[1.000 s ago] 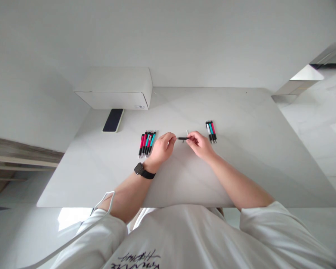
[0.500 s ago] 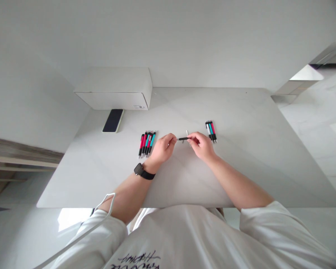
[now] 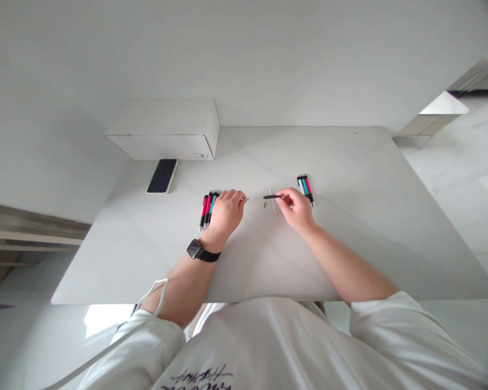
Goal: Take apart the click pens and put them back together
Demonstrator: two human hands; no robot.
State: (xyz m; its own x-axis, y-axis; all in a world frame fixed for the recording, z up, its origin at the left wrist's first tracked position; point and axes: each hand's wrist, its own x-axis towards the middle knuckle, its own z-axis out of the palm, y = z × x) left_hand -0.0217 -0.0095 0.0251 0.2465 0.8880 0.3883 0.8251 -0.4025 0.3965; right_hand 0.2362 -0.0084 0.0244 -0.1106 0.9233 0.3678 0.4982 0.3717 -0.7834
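My left hand (image 3: 228, 211) is closed, pinching a small silver pen tip (image 3: 247, 199) between thumb and fingers. My right hand (image 3: 296, 208) grips a black pen barrel (image 3: 271, 197), which points left with a gap between it and the tip. Under the barrel a thin pale pen refill (image 3: 273, 203) lies on the table, and a small spring (image 3: 264, 205) rests just left of it. Several red and teal pens (image 3: 204, 211) lie side by side beneath and left of my left hand, partly covered by it. A few more pens (image 3: 305, 187) lie beyond my right hand.
The pale table (image 3: 350, 244) extends on both sides of my arms. A white box (image 3: 166, 143) stands at the back left against the wall, with a dark-screened phone (image 3: 162, 176) in front of it. A white cable (image 3: 106, 349) runs along my left arm.
My hands have moved apart. The pen tip has come off the black barrel and moved left with my left hand, which now covers part of the left pens.
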